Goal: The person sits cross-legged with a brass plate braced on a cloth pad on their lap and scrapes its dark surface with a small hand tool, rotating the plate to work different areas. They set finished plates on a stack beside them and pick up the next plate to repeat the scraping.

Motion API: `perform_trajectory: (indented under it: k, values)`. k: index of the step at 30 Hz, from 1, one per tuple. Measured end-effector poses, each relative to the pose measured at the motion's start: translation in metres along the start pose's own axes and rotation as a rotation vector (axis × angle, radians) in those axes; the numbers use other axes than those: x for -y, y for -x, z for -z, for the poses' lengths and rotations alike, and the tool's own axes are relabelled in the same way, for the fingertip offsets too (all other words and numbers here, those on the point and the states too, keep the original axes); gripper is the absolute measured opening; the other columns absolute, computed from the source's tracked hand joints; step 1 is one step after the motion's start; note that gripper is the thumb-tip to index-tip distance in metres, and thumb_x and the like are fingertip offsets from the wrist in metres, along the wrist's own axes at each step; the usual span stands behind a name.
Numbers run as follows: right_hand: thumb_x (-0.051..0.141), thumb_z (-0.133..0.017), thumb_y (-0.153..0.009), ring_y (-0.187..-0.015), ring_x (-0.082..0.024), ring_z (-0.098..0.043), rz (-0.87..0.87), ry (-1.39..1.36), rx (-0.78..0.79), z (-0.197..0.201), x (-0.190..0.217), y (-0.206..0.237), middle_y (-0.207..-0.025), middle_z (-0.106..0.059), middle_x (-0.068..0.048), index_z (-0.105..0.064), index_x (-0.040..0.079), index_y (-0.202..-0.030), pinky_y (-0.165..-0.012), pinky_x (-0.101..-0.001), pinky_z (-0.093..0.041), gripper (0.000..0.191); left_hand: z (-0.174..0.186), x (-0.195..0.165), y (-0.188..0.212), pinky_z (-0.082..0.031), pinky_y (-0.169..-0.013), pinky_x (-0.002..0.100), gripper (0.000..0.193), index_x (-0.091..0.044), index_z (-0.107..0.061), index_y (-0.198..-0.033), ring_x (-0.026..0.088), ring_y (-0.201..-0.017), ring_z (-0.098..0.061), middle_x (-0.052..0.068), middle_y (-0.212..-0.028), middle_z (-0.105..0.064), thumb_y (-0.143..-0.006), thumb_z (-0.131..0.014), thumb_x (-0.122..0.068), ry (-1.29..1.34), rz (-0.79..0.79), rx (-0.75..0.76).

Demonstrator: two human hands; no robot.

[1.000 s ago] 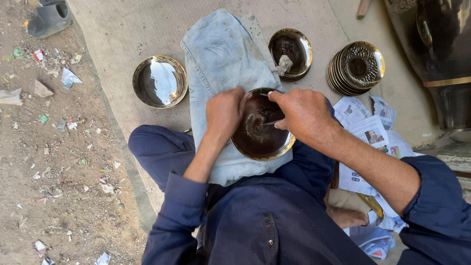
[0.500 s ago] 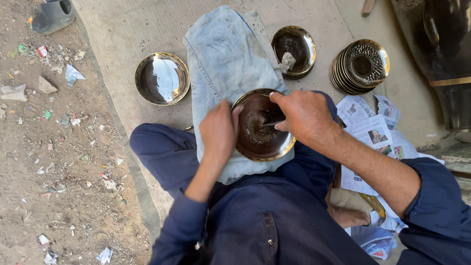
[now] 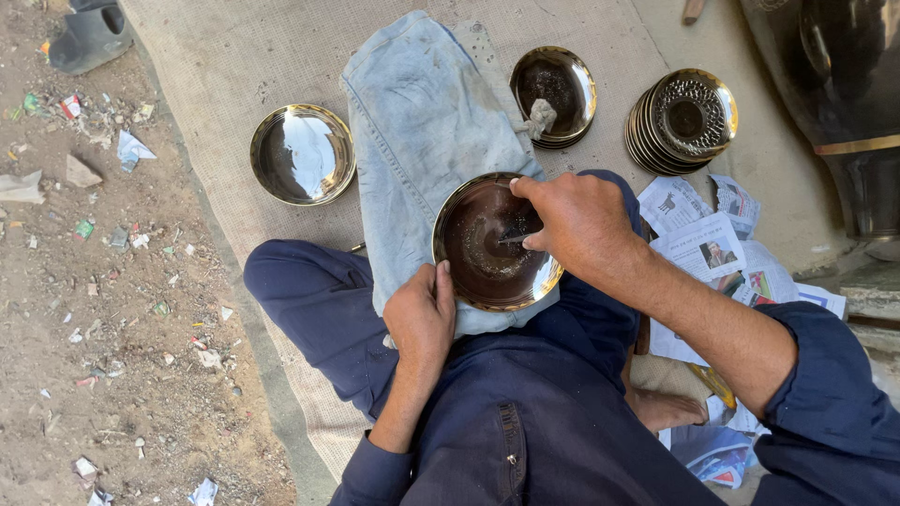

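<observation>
A round brass plate [image 3: 478, 272] with a dark, dusty inside rests on a pale denim cloth [image 3: 422, 141] spread over my lap. My left hand [image 3: 420, 319] grips the plate's near left rim. My right hand [image 3: 577, 220] reaches over the plate's far right side and holds a small thin metal tool [image 3: 514, 238] whose tip touches the plate's middle. I sit cross-legged in dark blue clothes.
A shiny empty brass plate [image 3: 302, 155] lies on the mat to the left. A dirty plate with a rag [image 3: 555, 94] and a stack of brass plates [image 3: 682, 122] sit at the back right. Newspaper sheets [image 3: 712, 248] lie on the right, littered dirt [image 3: 94, 281] on the left.
My left hand has slid from the plate's left top edge down to its near rim, uncovering the plate's inside. My right hand stays over the plate with the tool.
</observation>
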State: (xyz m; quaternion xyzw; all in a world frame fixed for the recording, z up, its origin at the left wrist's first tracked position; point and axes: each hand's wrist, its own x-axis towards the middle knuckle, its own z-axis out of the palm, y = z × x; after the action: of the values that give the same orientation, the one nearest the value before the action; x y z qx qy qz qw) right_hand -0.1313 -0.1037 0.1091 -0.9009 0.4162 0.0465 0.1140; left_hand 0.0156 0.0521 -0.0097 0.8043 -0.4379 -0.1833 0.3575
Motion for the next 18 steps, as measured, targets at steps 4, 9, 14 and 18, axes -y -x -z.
perform_trajectory:
  k: [4,9,14,18]
  values:
    - [0.030,-0.092,-0.065,-0.084,-0.037,-0.073,-0.006,0.034,0.042,0.001,0.003,-0.004,-0.085,-0.074,-0.015,-0.068,0.011,-0.122,-0.071,-0.0489,-0.057,0.064,0.003,0.001,-0.026,-0.047,-0.056,0.053,0.035,-0.006,-0.062,-0.081,0.043,-0.062,-0.062,0.019,-0.068,-0.064,-0.102,-0.064,-0.034,-0.136,-0.134,-0.034]
    - [0.030,-0.093,-0.063,-0.087,-0.037,-0.072,-0.014,0.051,0.022,0.000,0.005,-0.006,-0.087,-0.074,-0.016,-0.069,0.011,-0.118,-0.073,-0.0495,-0.056,0.063,-0.016,-0.011,-0.109,-0.049,-0.062,0.053,0.034,-0.005,-0.061,-0.087,0.042,-0.074,-0.066,0.016,-0.079,-0.068,-0.100,-0.064,-0.036,-0.072,-0.477,-0.033]
    - [0.029,-0.093,-0.059,-0.087,-0.039,-0.071,-0.034,-0.031,-0.048,-0.003,0.001,0.000,-0.091,-0.074,-0.017,-0.070,0.013,-0.120,-0.073,-0.0500,-0.056,0.067,-0.014,-0.007,-0.092,-0.046,-0.058,0.054,0.037,-0.005,-0.060,-0.078,0.044,-0.066,-0.062,0.019,-0.069,-0.063,-0.100,-0.066,-0.034,-0.041,-0.330,-0.035]
    - [0.031,-0.093,-0.061,-0.088,-0.038,-0.071,-0.111,-0.044,-0.055,-0.006,-0.005,0.010,-0.091,-0.074,-0.016,-0.070,0.015,-0.124,-0.074,-0.0503,-0.055,0.068,-0.011,0.001,-0.022,-0.043,-0.054,0.050,0.037,-0.005,-0.057,-0.073,0.042,-0.058,-0.059,0.019,-0.063,-0.059,-0.101,-0.064,-0.029,0.023,-0.104,-0.086]
